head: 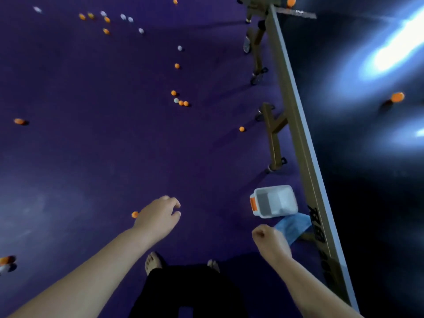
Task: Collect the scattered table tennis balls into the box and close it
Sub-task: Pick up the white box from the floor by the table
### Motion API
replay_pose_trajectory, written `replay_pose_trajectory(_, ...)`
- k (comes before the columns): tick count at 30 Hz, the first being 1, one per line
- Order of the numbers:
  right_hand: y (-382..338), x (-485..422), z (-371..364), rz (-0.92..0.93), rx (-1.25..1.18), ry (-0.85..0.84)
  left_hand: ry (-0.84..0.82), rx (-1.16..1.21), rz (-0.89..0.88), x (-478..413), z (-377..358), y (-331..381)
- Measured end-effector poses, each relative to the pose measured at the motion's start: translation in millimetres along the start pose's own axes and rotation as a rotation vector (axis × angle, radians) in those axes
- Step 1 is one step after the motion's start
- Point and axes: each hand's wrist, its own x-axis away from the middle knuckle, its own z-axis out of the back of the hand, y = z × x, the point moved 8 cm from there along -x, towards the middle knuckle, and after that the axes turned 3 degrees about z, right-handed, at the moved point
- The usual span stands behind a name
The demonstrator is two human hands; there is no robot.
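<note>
Looking down at the purple floor (91,145), we find the box (274,200) standing open-topped, its pale inside showing and its orange latch (253,203) on the side away from the table (296,106), whose edge runs just beside the box. Touching the box on its near side lies a blue piece (292,226); whether that is the lid we cannot tell. Our right hand (269,239) hangs near the box, just this side of it, curled into a fist with nothing showing in it. Our left hand (158,216) is well left of the box, fingers loosely bent and relaxed, gripping nothing, and one orange ball (135,214) sits right at its far edge. Beyond the box a lone ball (241,129) lies by the table leg, a tight cluster (181,102) further out, and a scatter of orange and white balls (105,19) far off to the left. Another ball (397,97) rests up on the table, right of the box.
</note>
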Motion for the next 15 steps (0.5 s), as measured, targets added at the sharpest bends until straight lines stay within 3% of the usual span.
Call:
replay_pose_trajectory(8, 80, -127, -55, -0.271, -0.284, -0.011, -0.096, 0.103, -0.042, -139, -95, 25)
replay_pose_trajectory(15, 190, -293, -132, -0.480, -0.252, -0.040, -0.105, 0.137, 0.005, -278, -225, 2)
